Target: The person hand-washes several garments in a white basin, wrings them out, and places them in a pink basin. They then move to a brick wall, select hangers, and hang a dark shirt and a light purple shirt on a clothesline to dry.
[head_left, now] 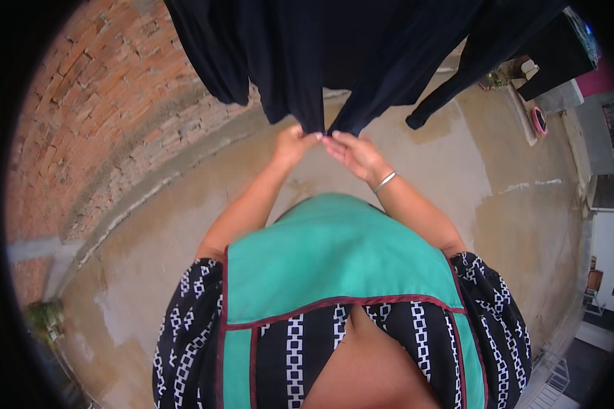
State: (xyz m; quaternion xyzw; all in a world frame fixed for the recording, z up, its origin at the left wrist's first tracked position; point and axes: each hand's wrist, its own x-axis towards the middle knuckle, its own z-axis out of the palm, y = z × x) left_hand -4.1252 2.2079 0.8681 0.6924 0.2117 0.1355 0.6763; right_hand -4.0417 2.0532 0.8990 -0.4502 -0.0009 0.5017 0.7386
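A dark navy garment (382, 54) hangs in loose folds at the top, its lower edge reaching down in front of me. My left hand (295, 145) pinches the hem near its middle with thumb and fingers. Close beside it, my right hand (356, 151) grips the same hem between thumb and fingers, a silver bangle on that wrist. The fingertips of both hands nearly meet at one small spot of the cloth. A narrow sleeve-like end (416, 121) of dark cloth dangles free to the right.
A brick wall (102, 95) curves along the left. Wet-looking concrete floor (443, 177) lies below. Farther right are a pink-rimmed round object (539, 121), another dark hanging cloth (559, 65), and a grey building wall (600, 123). A white metal frame (554, 382) stands at the lower right.
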